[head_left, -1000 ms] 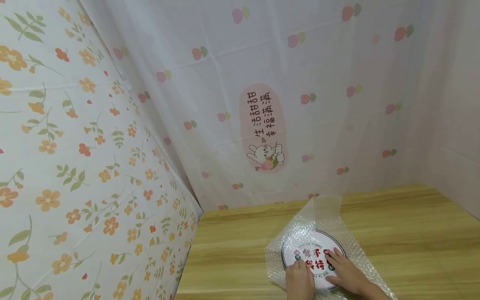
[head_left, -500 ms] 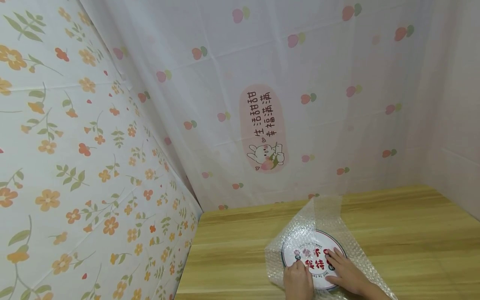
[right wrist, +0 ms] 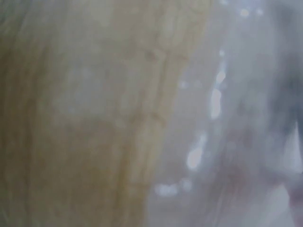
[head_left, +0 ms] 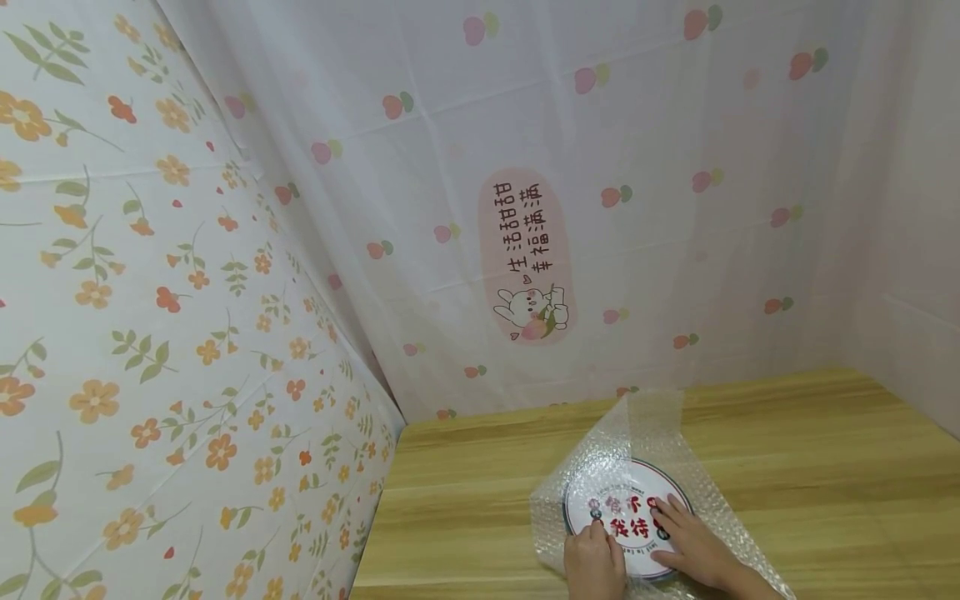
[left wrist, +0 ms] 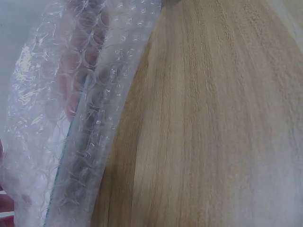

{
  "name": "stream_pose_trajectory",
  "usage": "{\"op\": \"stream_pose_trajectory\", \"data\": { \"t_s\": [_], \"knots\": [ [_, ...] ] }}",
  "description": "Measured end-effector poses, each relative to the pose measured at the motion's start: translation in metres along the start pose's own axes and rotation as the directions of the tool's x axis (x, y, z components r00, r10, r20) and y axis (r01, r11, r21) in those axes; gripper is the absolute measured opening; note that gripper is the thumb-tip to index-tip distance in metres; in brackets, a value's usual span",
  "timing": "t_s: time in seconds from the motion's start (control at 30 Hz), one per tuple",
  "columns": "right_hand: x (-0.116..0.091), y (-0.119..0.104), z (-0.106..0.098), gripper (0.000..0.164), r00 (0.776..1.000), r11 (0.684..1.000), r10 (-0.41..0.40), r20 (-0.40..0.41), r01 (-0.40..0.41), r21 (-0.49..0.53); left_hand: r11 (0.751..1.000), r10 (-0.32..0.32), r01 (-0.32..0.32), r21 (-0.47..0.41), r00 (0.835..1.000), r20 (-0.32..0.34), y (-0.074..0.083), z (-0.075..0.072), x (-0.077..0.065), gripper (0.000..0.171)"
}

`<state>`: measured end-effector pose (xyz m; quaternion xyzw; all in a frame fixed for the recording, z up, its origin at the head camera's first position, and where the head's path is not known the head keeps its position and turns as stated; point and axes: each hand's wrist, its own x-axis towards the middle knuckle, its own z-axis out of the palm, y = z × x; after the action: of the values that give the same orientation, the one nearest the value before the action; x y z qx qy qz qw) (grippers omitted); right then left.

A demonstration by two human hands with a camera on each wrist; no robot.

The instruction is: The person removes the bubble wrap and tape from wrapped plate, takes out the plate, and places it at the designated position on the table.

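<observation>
A round white plate [head_left: 641,479] with a dark rim and red printed characters lies on clear bubble wrap [head_left: 656,421], part of which covers its left side. With curled fingers, my left hand [head_left: 595,562] pinches the wrap near the plate's lower left. My right hand [head_left: 693,550] rests on the plate's right side, fingers spread. In the left wrist view, pinkish fingers show blurred through the bubble wrap [left wrist: 123,52], alongside the plate's thin edge. The right wrist view is blurred, with shiny wrap [right wrist: 227,123] at its right.
The wood-grain table [head_left: 457,500] extends to both sides of the wrap. A white curtain [head_left: 645,267] with small fruit prints hangs at its back edge. On the left hangs a flowered cloth [head_left: 247,367]; a pale cloth [head_left: 915,250] borders the right.
My left hand has shifted slightly to the left. The right hand, plate and bubble wrap look the same as before.
</observation>
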<state>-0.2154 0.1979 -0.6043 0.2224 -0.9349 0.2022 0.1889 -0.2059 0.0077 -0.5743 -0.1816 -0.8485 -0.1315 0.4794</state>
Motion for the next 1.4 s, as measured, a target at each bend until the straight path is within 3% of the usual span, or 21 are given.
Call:
{"op": "stream_pose_trajectory", "data": {
  "t_s": [0.27, 0.53, 0.8, 1.0, 1.27, 1.4],
  "knots": [
    [0.0, 0.002, 0.002, 0.061, 1.0, 1.0, 0.005, 0.013, -0.005, 0.006, 1.0, -0.013, 0.012, -0.006, 1.0, -0.02, 0.0, -0.003, 0.0, 0.018],
    [-0.001, 0.001, 0.001, 0.059, 0.999, 0.999, -0.03, -0.037, 0.029, -0.023, 0.998, -0.055, 0.053, -0.042, 0.997, -0.047, -0.001, -0.007, 0.002, 0.023],
    [0.0, 0.004, 0.005, 0.059, 0.995, 0.997, -0.067, -0.067, 0.066, -0.027, 0.994, -0.092, 0.091, -0.06, 0.996, -0.011, 0.001, -0.013, 0.003, 0.026],
    [-0.001, 0.003, 0.004, 0.059, 0.997, 0.999, -0.044, -0.066, 0.042, -0.029, 0.994, -0.087, 0.085, -0.061, 0.996, -0.024, 0.0, -0.014, 0.002, 0.026],
    [-0.001, 0.003, 0.004, 0.062, 1.0, 0.999, 0.026, 0.011, -0.026, 0.025, 0.993, -0.099, 0.097, -0.069, 0.995, -0.028, -0.002, -0.014, 0.0, 0.026],
    [-0.001, 0.004, 0.006, 0.062, 1.0, 1.0, 0.019, -0.006, -0.019, 0.025, 0.992, -0.103, 0.101, -0.081, 0.994, -0.023, -0.003, -0.015, 0.0, 0.027]
  ]
}}
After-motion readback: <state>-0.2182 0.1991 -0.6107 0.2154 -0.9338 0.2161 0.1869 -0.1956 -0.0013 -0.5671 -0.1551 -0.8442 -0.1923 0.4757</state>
